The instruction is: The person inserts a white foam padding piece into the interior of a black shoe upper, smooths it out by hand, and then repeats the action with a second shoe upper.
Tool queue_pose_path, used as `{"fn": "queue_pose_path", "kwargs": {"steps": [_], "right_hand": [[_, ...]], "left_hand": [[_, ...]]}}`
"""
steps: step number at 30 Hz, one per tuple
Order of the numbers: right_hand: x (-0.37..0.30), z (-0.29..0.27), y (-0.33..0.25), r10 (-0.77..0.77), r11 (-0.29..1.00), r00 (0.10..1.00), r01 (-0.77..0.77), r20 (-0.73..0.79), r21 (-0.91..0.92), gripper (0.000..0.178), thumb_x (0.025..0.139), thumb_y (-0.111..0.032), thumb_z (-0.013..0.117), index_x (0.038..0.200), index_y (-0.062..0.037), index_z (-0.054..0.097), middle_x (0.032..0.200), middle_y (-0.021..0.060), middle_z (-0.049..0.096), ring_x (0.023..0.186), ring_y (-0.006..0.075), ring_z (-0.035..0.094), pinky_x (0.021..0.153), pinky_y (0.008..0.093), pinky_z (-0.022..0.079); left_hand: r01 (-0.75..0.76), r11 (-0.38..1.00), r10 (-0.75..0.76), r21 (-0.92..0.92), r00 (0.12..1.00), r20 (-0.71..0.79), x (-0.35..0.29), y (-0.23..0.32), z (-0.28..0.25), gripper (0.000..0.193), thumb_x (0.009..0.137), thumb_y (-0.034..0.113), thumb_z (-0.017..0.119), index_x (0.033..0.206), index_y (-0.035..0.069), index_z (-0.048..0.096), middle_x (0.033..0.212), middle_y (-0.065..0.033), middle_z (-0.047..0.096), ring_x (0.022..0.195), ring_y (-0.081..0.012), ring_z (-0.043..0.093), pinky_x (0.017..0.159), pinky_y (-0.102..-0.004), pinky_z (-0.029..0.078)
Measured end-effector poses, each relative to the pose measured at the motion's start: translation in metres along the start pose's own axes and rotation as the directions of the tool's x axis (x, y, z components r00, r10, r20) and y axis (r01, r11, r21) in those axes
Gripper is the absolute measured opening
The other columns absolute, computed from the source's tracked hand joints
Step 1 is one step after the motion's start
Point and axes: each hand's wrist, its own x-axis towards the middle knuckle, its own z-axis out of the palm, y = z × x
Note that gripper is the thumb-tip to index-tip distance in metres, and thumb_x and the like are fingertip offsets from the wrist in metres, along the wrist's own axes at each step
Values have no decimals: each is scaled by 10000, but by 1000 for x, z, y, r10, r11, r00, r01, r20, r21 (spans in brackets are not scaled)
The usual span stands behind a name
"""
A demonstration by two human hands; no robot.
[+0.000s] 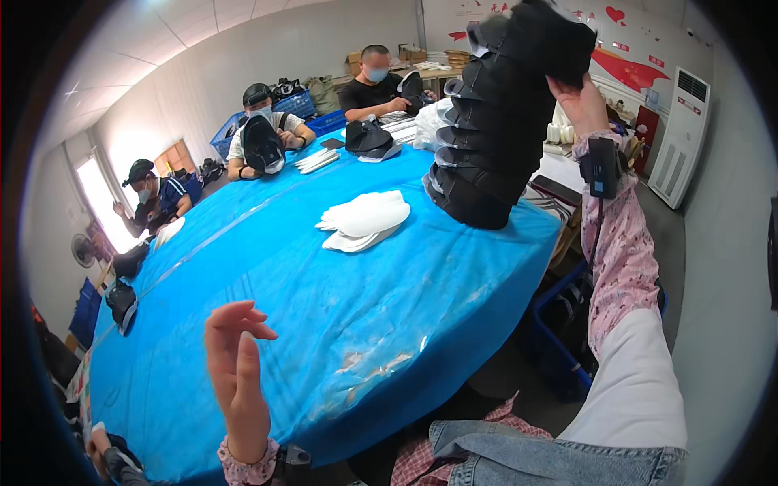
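At the right, a tall stack of black caps (490, 150) stands on the blue-covered table (267, 267), their grey-white brim edges jutting to the left. My right hand (579, 107) is raised at the top of the stack and grips the uppermost black cap (551, 44); some of its fingers are hidden by the cap. Over the near part of the table my left hand (240, 364) is held up empty, fingers loosely bent and thumb apart. Between the hands and the far side lies a small pile of white, rounded flat pieces (369, 219).
Across the table, co-workers handle dark caps (263, 146). Another cap pile (370, 139) and white strips (316, 160) lie near them. A blue crate (559, 348) stands below the table's right edge. Beyond it is a white floor-standing air conditioner (681, 138).
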Motion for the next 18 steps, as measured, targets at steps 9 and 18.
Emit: {"fn": "queue_pose_path", "kwargs": {"steps": [9,18], "right_hand": [[32,-42,-2,223,973,968,-214,112,-89,303,966,-171,349,1154,46,446,1122,257,515,1012,387,550,919,478,465],[52,-12,-21,-332,-148,480,824,812,-547,765,765,-527,616,1251,30,419,1183,217,490,1106,273,470,929,359,369]], "left_hand": [[63,996,-71,65,990,121,-4,2,1,317,913,248,455,1118,7,462,961,-71,491,797,-122,490,790,-258,371],[98,989,-126,113,950,284,18,-23,24,296,905,183,484,1141,4,462,1034,-98,513,837,-145,524,757,-266,426]]}}
